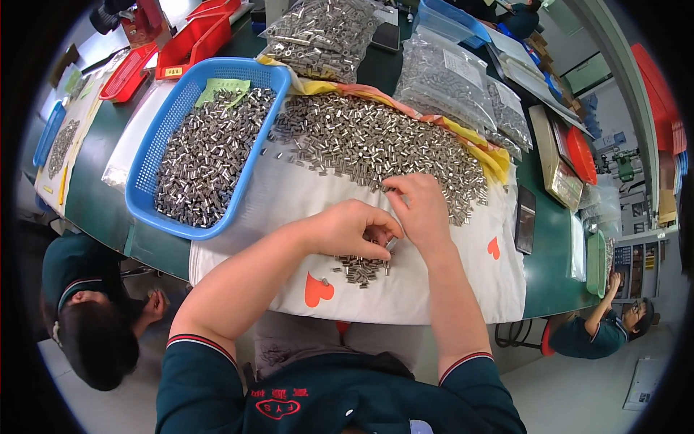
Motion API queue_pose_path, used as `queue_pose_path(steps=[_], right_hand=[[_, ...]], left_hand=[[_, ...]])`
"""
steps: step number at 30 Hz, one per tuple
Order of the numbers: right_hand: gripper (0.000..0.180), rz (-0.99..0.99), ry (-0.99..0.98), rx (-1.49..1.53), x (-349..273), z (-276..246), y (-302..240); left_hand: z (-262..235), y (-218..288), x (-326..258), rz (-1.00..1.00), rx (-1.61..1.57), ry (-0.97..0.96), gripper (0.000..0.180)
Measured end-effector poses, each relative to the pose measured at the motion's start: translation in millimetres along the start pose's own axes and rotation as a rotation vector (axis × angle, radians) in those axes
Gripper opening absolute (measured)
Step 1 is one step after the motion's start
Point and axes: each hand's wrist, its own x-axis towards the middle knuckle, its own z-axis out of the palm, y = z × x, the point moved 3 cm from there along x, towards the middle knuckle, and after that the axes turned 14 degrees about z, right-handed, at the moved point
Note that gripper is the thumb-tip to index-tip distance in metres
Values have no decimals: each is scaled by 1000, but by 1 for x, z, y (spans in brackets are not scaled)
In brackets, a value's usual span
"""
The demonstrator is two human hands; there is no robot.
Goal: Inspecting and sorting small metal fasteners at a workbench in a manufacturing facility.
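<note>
Sorting metal sleeves, your left hand pinches some, right hand picks loosely; small sorted cluster, most remain.

A blue perforated plastic basket of metal sleeves sits on the green desk. Red plastic trays and clear bags of parts stand behind.

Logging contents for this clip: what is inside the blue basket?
The blue basket holds a heap of small metal cylinders, with a green paper slip on top at the far end. The basket's floor beneath them is covered.
</note>
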Motion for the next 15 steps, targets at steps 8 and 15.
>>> queue_pose_path(steps=[8, 15], right_hand=[[12, -51, 61, -44, -2, 18, 6], [9, 15, -3, 1, -5, 9, 8]], left_hand=[[-5, 2, -2, 5, -23, 46, 32], [-3, 0, -1, -1, -91, 45, 32]])
